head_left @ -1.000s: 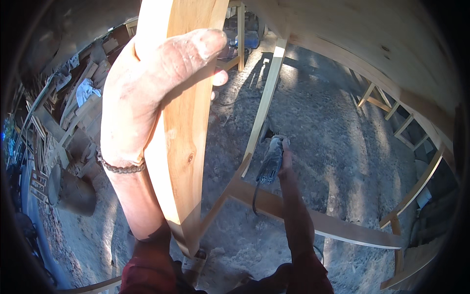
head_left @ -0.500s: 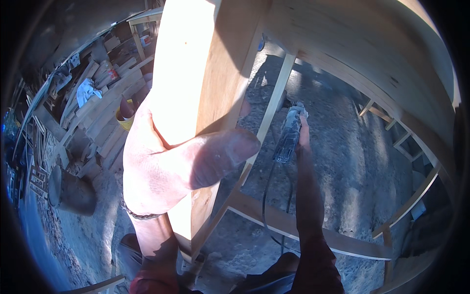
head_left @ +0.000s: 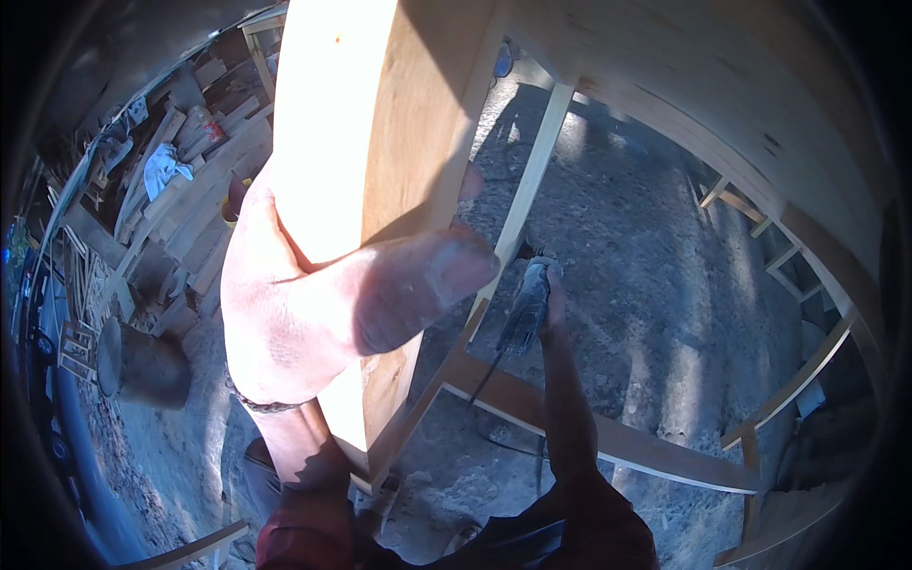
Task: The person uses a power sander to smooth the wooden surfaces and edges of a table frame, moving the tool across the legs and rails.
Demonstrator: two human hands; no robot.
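Observation:
My left hand (head_left: 294, 309) is wrapped round a thick pale wooden post (head_left: 404, 152) close in front of me, its thumb lying across the near face and a fingertip showing past the far edge. The post is part of a wooden frame (head_left: 608, 437) with rails and a broad panel (head_left: 703, 57) at the upper right. Lower down, my right hand (head_left: 557, 296) grips a dusty grey corded power tool (head_left: 524, 313); its exact kind is hard to make out. The tool is beside a slim upright rail (head_left: 537, 180) of the frame. A dark cord (head_left: 489, 377) trails from its lower end.
Scrap boards (head_left: 204, 214) lie piled at the left, with a light blue cloth (head_left: 164, 171) on them. A grey bucket-like container (head_left: 142, 366) stands on the dusty floor (head_left: 655, 313). Curved rails (head_left: 788, 389) and short struts span the right side.
My right hand has moved the power tool left and nearer to me, beside the slim rail. The left hand keeps its grip on the post, and the view has shifted slightly.

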